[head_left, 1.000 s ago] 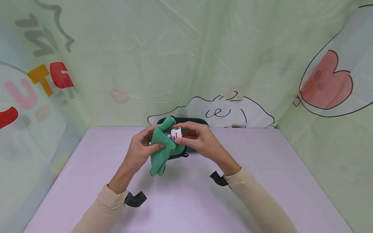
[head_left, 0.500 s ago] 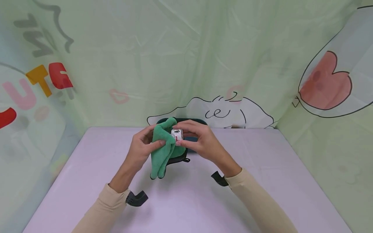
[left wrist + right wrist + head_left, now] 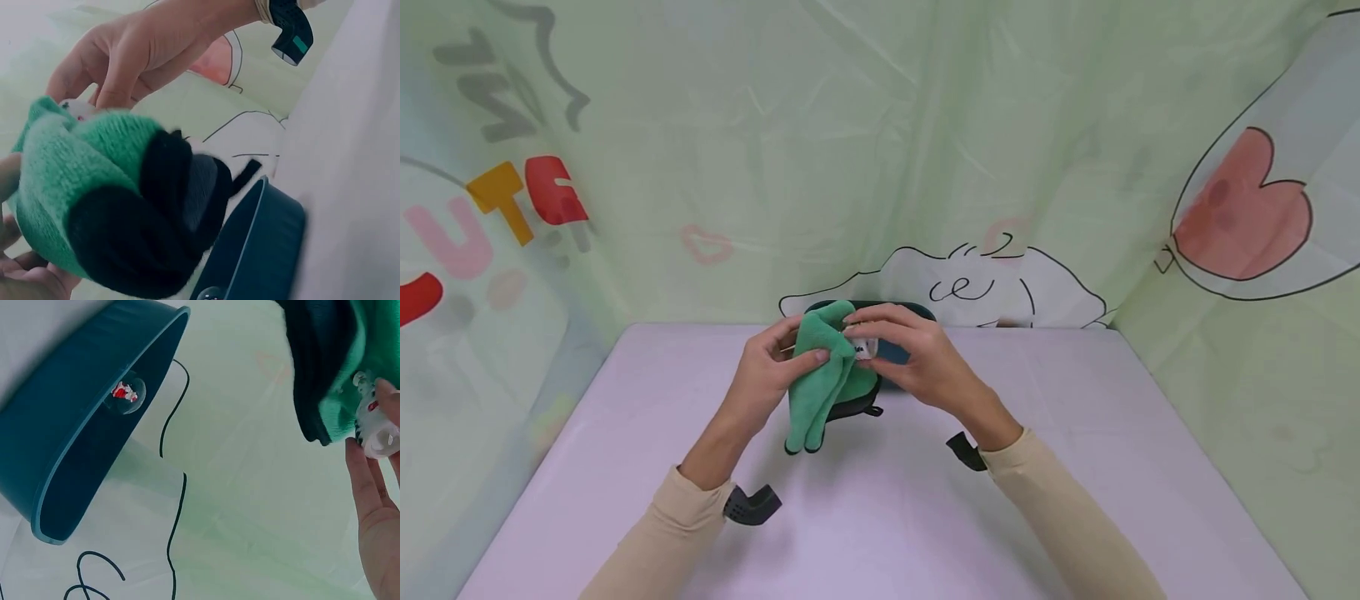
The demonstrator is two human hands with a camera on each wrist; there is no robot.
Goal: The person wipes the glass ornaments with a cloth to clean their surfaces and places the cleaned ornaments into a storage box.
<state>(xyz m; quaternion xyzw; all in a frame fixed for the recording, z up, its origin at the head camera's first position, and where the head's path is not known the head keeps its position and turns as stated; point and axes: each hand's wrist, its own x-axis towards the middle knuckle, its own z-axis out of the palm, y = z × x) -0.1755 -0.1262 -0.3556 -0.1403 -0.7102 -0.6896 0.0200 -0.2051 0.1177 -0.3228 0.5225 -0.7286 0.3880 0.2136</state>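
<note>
In the head view my left hand grips a green towel-like cloth with dark trim, thumb over its front. The thumb and fingers of my right hand pinch a small white printed piece, set against the cloth's fold. The right wrist view shows this white piece with red marks, a hollow round end toward the camera, and a clear knobbed part near the cloth. Seen from the left wrist, the cloth has broad black end patches and hides most of the white piece.
Behind the hands stands a dark teal bin; its wall also shows in the left wrist view. Inside it is a clear ball with a red and white figure. A pale table lies below, with a printed curtain behind.
The white piece has turned in my right fingers and shifted slightly right, now mostly covered by them. My left hand keeps its grip on the cloth, nearly unmoved.
</note>
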